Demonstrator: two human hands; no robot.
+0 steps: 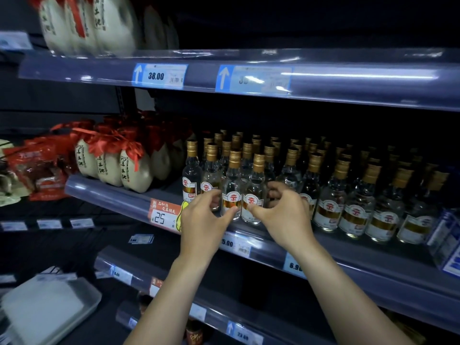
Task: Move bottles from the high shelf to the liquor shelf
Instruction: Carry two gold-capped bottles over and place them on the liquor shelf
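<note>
Shelves fill the view, dim and blue-edged. At far left, red packets (37, 168) sit at the end of a lower rack, and below them a white tray (49, 310) lies flat. Next come the cream jars (112, 168) with red ribbon tops, standing in a row at the left part of the liquor shelf (112, 195); more of the same jars (87, 23) stand on the high shelf (323, 78) above, blurred. An orange tag (163, 215) reading 25 hangs on the shelf lip just left of the hands.

The left hand (202, 220) reaches up to the shelf front, fingers curled and thumb pressed on the label of the left bottle (232, 188) — whether the fingers fully close round it cannot be told. The right hand (286, 215) is cupped loosely beside the right bottle (255, 192), thumb tip on its label, the other fingers bent behind and to its right; its hold also cannot be told for sure. Both bottles stand upright at the front edge, touching each other, clear glass with gold caps.

To the right, rows of the same bottles (358, 195) run back into the dark — and at the far right edge a blue-and-white box (445, 237) stands.
</note>
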